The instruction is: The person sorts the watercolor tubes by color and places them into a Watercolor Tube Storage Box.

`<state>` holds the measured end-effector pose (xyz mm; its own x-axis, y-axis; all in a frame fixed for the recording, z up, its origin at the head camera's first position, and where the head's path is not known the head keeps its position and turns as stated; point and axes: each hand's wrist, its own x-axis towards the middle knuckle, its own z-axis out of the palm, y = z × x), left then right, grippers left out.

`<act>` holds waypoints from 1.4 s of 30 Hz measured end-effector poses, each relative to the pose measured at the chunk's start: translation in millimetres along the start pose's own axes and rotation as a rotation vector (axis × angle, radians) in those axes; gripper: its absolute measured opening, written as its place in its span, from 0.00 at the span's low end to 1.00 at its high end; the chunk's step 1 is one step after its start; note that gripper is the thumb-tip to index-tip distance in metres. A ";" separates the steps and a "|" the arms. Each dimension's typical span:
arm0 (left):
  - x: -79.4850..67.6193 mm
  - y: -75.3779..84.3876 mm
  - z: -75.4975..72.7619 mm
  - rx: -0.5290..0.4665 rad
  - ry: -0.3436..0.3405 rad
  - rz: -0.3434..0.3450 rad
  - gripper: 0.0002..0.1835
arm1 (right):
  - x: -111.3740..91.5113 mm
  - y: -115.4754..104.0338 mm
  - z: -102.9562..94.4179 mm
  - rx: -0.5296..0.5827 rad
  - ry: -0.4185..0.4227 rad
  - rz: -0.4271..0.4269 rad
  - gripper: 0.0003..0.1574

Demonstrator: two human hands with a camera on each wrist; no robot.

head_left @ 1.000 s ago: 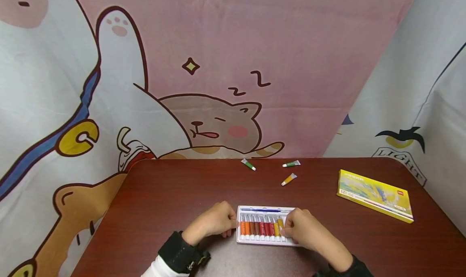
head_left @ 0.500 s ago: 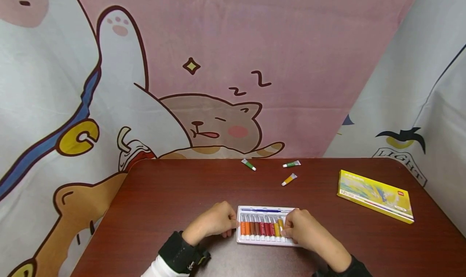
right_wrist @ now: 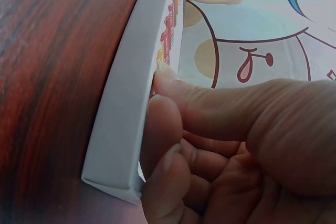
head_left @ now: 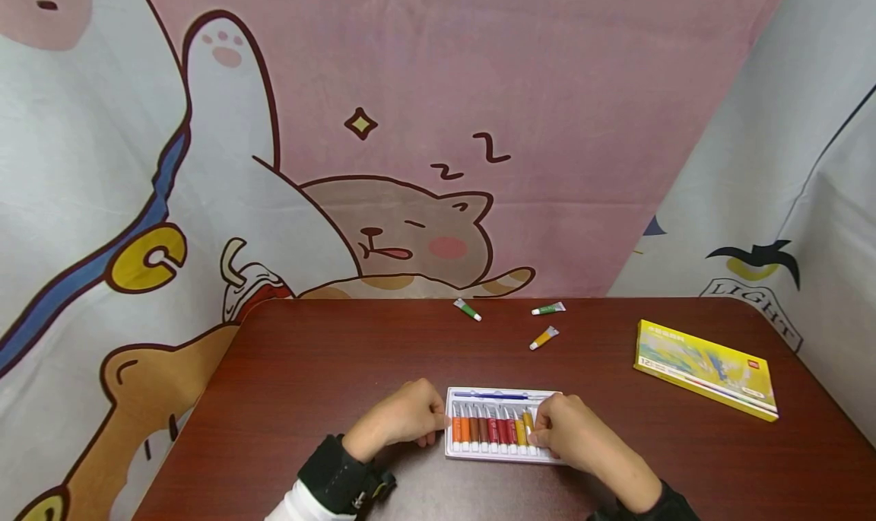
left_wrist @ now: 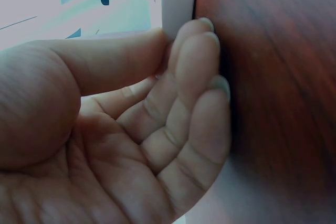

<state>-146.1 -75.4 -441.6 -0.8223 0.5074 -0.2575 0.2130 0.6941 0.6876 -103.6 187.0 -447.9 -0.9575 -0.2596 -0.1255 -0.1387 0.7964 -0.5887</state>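
White, the paint tray (head_left: 493, 456) lay on the table (head_left: 356, 346), its left edge pinched by the left hand (head_left: 405, 414); the right hand (head_left: 569, 427) curled at its right end, touching near a yellow tube (head_left: 520, 432), its grip unclear.

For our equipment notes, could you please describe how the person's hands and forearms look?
The left hand and right hand are ungloved. On the left is a broad black band with a white sleeve behind it; on the right, a black cuff shows, partly cut off.
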 end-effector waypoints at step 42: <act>1.0 -2.3 -1.2 0.008 -0.004 0.019 0.17 | 61.8 11.9 -48.4 -0.331 0.387 -0.102 0.32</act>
<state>-148.1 -77.1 -442.6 -0.8162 0.5222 -0.2471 0.2326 0.6886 0.6868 -176.7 206.8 -424.0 -0.9495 -0.1739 0.2612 -0.2491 0.9239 -0.2905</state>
